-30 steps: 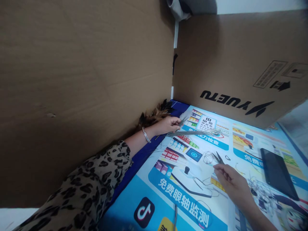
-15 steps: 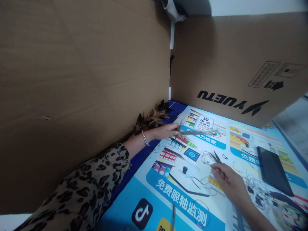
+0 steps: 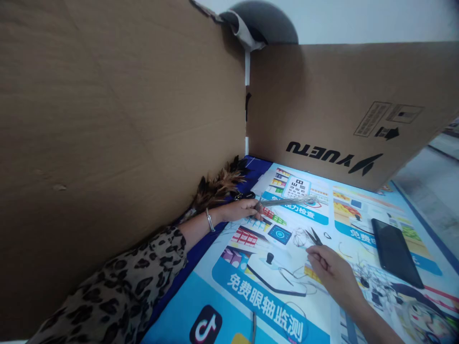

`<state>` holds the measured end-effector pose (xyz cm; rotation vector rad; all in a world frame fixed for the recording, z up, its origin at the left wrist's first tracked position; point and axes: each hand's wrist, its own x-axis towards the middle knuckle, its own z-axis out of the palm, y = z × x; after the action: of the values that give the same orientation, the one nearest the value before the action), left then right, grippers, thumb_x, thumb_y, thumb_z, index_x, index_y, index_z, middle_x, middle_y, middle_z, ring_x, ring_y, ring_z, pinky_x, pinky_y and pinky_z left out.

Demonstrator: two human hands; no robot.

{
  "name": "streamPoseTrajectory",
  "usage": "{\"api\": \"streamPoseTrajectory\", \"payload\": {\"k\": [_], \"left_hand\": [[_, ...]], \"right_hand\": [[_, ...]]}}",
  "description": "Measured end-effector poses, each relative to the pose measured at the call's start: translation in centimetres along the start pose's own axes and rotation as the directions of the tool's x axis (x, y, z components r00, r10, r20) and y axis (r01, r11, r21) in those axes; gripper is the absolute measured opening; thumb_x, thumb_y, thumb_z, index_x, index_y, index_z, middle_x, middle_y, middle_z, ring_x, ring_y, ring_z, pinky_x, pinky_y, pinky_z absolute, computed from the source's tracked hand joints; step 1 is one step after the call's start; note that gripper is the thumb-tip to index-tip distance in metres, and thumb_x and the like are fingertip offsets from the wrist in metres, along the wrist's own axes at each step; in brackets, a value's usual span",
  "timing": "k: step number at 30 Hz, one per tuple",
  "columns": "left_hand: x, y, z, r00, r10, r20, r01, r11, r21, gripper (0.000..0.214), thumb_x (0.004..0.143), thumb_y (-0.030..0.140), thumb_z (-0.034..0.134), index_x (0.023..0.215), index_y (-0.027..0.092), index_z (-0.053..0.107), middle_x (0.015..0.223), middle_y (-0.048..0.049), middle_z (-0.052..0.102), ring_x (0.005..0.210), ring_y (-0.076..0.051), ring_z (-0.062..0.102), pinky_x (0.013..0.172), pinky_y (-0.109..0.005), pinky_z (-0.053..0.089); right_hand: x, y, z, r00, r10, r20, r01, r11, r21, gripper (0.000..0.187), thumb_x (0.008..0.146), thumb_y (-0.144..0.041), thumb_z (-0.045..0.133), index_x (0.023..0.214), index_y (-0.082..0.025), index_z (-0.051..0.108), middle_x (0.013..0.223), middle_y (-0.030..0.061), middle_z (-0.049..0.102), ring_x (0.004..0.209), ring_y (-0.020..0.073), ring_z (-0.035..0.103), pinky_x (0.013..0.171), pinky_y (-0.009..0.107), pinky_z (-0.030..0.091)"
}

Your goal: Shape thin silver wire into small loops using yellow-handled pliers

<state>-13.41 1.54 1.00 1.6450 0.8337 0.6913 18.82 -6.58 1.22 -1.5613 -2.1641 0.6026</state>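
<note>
Cardboard wall, plain matte brown, runs along the left side. A leopard-print sleeve lies at its foot, with a thin silver bangle on the wrist. Beside the wall lies a tuft of soft brown-and-black feathers. Just right of it, the left hand rests on the glossy blue printed poster, fingers closed around one end of a bundle of thin straight silver wires, which runs rightward from the fist, low over the print. Nearer, a loose ball of fine wire lies beside a small dark two-pronged tool. Its tips poke out past the right hand, whose fingertips are pinched together on its near end. A flat black rectangular phone lies far right.
</note>
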Motion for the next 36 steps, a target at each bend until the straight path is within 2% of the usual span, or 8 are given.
{"api": "streamPoseTrajectory", "payload": {"k": [8, 12, 16, 22, 26, 28, 32, 36], "left_hand": [[0.2, -0.5, 0.3, 0.997, 0.055, -0.058, -0.059, 0.996, -0.067, 0.018, 0.085, 0.032, 0.049, 0.088, 0.014, 0.052, 0.077, -0.0027, 0.060, 0.080, -0.015, 0.060, 0.071, -0.027, 0.043], [0.1, 0.2, 0.5, 0.986, 0.103, -0.134, -0.116, 0.988, -0.098, 0.017, 0.085, 0.031, 0.049, 0.088, 0.014, 0.053, 0.082, -0.0039, 0.062, 0.084, -0.015, 0.060, 0.078, -0.029, 0.043], [0.1, 0.2, 0.5, 0.989, 0.095, -0.112, -0.102, 0.993, -0.062, 0.017, 0.083, 0.029, 0.053, 0.088, 0.013, 0.056, 0.091, -0.0068, 0.065, 0.090, -0.017, 0.059, 0.084, -0.032, 0.043], [0.4, -1.1, 0.5, 0.991, 0.091, -0.098, -0.096, 0.994, -0.054, 0.017, 0.084, 0.029, 0.052, 0.090, 0.014, 0.056, 0.092, -0.0074, 0.066, 0.090, -0.016, 0.060, 0.084, -0.033, 0.043], [0.4, -1.0, 0.7, 0.992, 0.082, -0.101, -0.087, 0.995, -0.045, 0.017, 0.085, 0.029, 0.050, 0.091, 0.014, 0.055, 0.089, -0.0064, 0.066, 0.088, -0.016, 0.061, 0.083, -0.032, 0.044], [0.4, -0.6, 0.7, 0.989, 0.089, -0.122, -0.093, 0.995, -0.030, 0.017, 0.085, 0.030, 0.049, 0.090, 0.014, 0.055, 0.088, -0.0058, 0.066, 0.086, -0.015, 0.061, 0.081, -0.031, 0.045], [0.2, 0.3, 0.4, 0.964, 0.152, -0.220, -0.129, 0.985, 0.113, 0.017, 0.085, 0.028, 0.049, 0.087, 0.014, 0.058, 0.090, -0.0047, 0.065, 0.090, -0.015, 0.059, 0.085, -0.030, 0.042], [0.3, -0.3, 0.4, 0.988, 0.095, -0.126, -0.084, 0.993, 0.084, 0.018, 0.084, 0.029, 0.051, 0.091, 0.014, 0.057, 0.091, -0.0049, 0.065, 0.090, -0.015, 0.059, 0.083, -0.029, 0.043]], "right_hand": [[-0.1, -0.2, 0.1, 1.000, 0.017, 0.005, -0.018, 1.000, 0.011, 0.023, 0.083, -0.043, 0.045, 0.092, -0.026, 0.057, 0.069, -0.0016, 0.056, 0.064, 0.0144, 0.054, 0.062, 0.026, 0.043], [-0.1, 0.0, 0.1, 1.000, 0.013, 0.005, -0.013, 1.000, 0.006, 0.023, 0.083, -0.043, 0.046, 0.091, -0.025, 0.058, 0.070, -0.0006, 0.056, 0.065, 0.0154, 0.054, 0.063, 0.027, 0.043], [-0.1, 0.1, 0.1, 1.000, -0.015, 0.006, 0.015, 1.000, -0.005, 0.022, 0.083, -0.041, 0.046, 0.090, -0.025, 0.058, 0.072, 0.0003, 0.057, 0.067, 0.0161, 0.055, 0.063, 0.028, 0.043], [-0.1, -0.2, 0.0, 1.000, -0.023, 0.001, 0.023, 1.000, -0.010, 0.021, 0.083, -0.040, 0.045, 0.090, -0.025, 0.058, 0.070, -0.0003, 0.057, 0.065, 0.0155, 0.055, 0.062, 0.026, 0.043], [-0.1, -0.2, 0.0, 1.000, -0.031, -0.007, 0.031, 0.999, -0.021, 0.021, 0.083, -0.040, 0.045, 0.090, -0.025, 0.058, 0.069, -0.0006, 0.057, 0.065, 0.0153, 0.055, 0.061, 0.026, 0.043], [-0.1, -0.2, -0.1, 1.000, -0.030, -0.007, 0.030, 0.999, -0.026, 0.021, 0.083, -0.040, 0.045, 0.090, -0.025, 0.058, 0.070, -0.0006, 0.058, 0.066, 0.0153, 0.055, 0.061, 0.025, 0.043], [-0.2, -0.3, -0.1, 1.000, -0.003, 0.000, 0.003, 0.999, -0.040, 0.021, 0.083, -0.041, 0.045, 0.090, -0.026, 0.058, 0.074, -0.0009, 0.058, 0.068, 0.0153, 0.056, 0.063, 0.026, 0.043], [-0.2, -0.5, -0.1, 1.000, 0.002, 0.015, -0.001, 1.000, -0.032, 0.021, 0.083, -0.041, 0.045, 0.090, -0.026, 0.058, 0.073, -0.0012, 0.058, 0.070, 0.0153, 0.055, 0.064, 0.026, 0.043]]}}
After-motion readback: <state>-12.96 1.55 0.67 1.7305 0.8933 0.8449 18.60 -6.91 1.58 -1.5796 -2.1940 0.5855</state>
